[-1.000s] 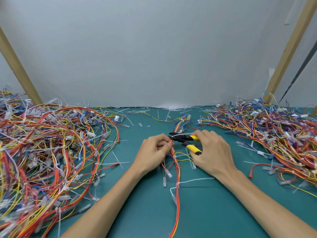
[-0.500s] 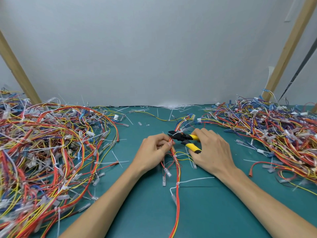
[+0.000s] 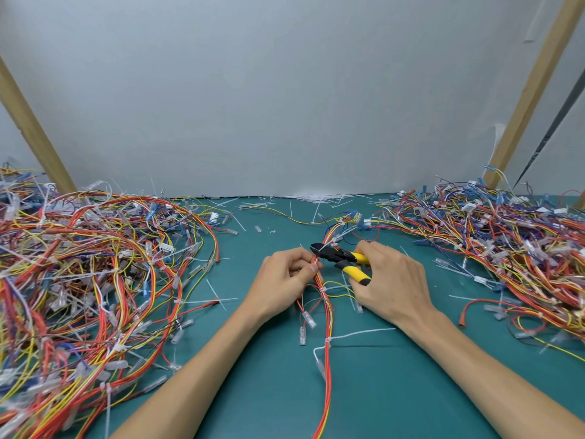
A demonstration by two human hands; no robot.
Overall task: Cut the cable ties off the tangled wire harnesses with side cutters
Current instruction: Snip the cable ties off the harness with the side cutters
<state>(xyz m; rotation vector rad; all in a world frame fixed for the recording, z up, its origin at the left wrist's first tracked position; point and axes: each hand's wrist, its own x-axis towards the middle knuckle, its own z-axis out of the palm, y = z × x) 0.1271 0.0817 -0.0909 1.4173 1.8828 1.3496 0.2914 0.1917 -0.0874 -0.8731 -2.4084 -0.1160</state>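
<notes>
harness [image 3: 327, 375]: on mat [image 3: 269, 391], runs between my forearms up to both hands
tie [image 3: 328, 340]: on harness near my right wrist, long tail pointing right
left hand [image 3: 281, 282]: pinching harness, fingers curled round it
right hand [image 3: 395, 283]: gripping cutters' yellow handles
cutters [image 3: 340, 258]: nose at harness, just past my left fingertips
left pile [image 3: 95, 264]: well left of left hand
right pile [image 3: 506, 242]: right of right hand
scraps [image 3: 319, 198]: beyond hands, against wall [image 3: 285, 90]

A plain pale grey wall [image 3: 285, 90] fills the upper half of the frame under soft, even light. A slanted wooden post [image 3: 28, 128] crosses the left edge, a second post [image 3: 535, 87] the upper right, with a thin dark rod [image 3: 557, 128] beside it. Below, a teal counter [image 3: 269, 391] meets the wall.
</notes>
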